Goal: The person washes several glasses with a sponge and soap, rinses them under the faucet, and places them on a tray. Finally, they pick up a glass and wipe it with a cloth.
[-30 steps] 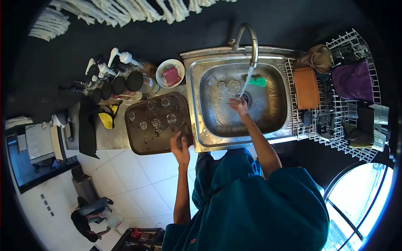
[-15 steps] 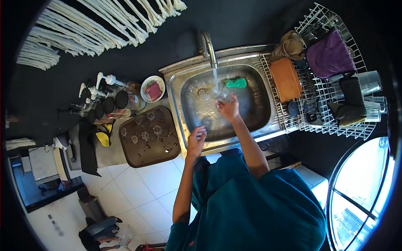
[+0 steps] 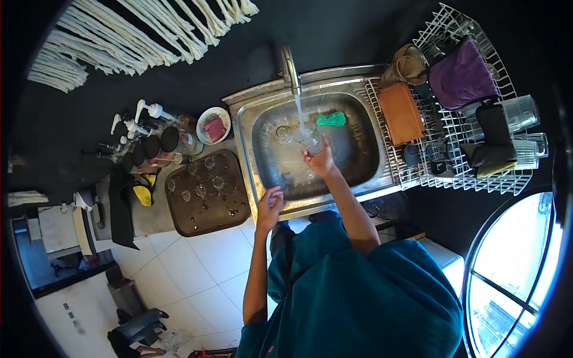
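Over the sink basin [image 3: 358,164], my right hand [image 3: 320,160] grips a small clear glass [image 3: 311,143] under the running tap [image 3: 290,70]. Water falls onto or just beside the glass; splashing blurs its rim. Another small glass [image 3: 284,135] sits on the basin floor to the left. Beyond the held glass lies a green sponge [image 3: 331,119]. My left hand [image 3: 270,207] hovers at the sink's front left edge with loosely bent fingers, holding nothing that I can see.
Left of the sink, a brown tray [image 3: 209,218] carries several small glasses. A white bowl [image 3: 221,111] with a pink cloth stands behind it, near pump bottles [image 3: 155,111]. On the right, a wire rack [image 3: 439,128] holds glasses and cloths. A person [image 3: 134,334] is at lower left.
My right hand has turned the glass and brought it slightly nearer to me, under the stream. My left hand has opened a little. The whole view has shifted slightly.
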A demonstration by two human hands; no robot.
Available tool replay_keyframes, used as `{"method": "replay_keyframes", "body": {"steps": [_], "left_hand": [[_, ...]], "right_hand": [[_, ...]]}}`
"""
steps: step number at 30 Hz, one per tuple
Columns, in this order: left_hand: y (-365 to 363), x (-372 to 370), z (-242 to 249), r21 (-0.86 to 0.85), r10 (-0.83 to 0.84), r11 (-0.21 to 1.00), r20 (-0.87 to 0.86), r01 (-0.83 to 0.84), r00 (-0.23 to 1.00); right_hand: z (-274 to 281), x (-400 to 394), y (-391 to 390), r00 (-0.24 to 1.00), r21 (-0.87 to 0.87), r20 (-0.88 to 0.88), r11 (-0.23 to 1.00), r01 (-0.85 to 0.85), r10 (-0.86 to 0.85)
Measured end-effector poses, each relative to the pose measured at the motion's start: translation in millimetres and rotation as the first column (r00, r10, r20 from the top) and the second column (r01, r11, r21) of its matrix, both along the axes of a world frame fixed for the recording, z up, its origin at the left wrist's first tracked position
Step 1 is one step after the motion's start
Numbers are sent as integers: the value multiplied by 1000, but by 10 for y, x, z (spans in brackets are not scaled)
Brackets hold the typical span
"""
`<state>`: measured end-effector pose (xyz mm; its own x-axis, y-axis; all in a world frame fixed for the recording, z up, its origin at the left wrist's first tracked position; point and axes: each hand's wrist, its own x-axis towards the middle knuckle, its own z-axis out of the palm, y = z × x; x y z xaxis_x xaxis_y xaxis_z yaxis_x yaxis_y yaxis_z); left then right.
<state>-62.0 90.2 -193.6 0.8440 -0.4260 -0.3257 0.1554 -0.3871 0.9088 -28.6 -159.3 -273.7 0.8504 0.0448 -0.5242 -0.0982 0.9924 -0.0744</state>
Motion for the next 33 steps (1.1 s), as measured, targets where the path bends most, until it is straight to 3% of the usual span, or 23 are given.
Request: {"method": "replay_keyframes", "body": {"steps": [2,5,7,16,18,21,26,28,29,31,32,33], "left_hand": [[30,-16,-52,-2,0,1000,1,0,1000],[-6,-28,-36,-22,20,1000,-4,-20,1000],[-9,-31,-34,-25,22,999,-20,-23,1000],[-11,-35,-33,-31,19,999,-9,-19,1000],[6,-32,-81,-18,27,999,11,-27,1000],[49,-88,-111,-18,42,999,-4,-42,999],[74,-125,-138,-43,44,998,-14,-44,999],[87,-133,-154,-46,42,998,8,-41,999],[95,-139,-165,-44,51,998,9,-50,999],[86,-149,-133,-40,67,997,35,-65,997],[75,-149,-115,-27,83,996,16,-83,996],[79,-150,-109,-29,91,995,16,-90,996]], "right_hand": [[140,-17,51,994,-44,-100,998,49,-53],[102,5,70,993,-195,-43,975,103,-114],[146,-17,23,991,-139,-103,987,76,-91],[362,-39,26,994,-182,79,979,92,-79],[423,-33,49,978,-257,132,947,192,-163],[465,-45,-15,962,-240,274,968,69,0],[423,81,-19,974,-254,212,967,-26,81],[481,120,-15,993,-492,104,871,-3,62],[507,145,-15,992,-490,105,872,-10,71],[456,181,-43,972,-806,202,584,97,117],[429,195,-31,971,-806,205,585,94,125],[405,182,-28,968,-850,227,506,144,106]]}}
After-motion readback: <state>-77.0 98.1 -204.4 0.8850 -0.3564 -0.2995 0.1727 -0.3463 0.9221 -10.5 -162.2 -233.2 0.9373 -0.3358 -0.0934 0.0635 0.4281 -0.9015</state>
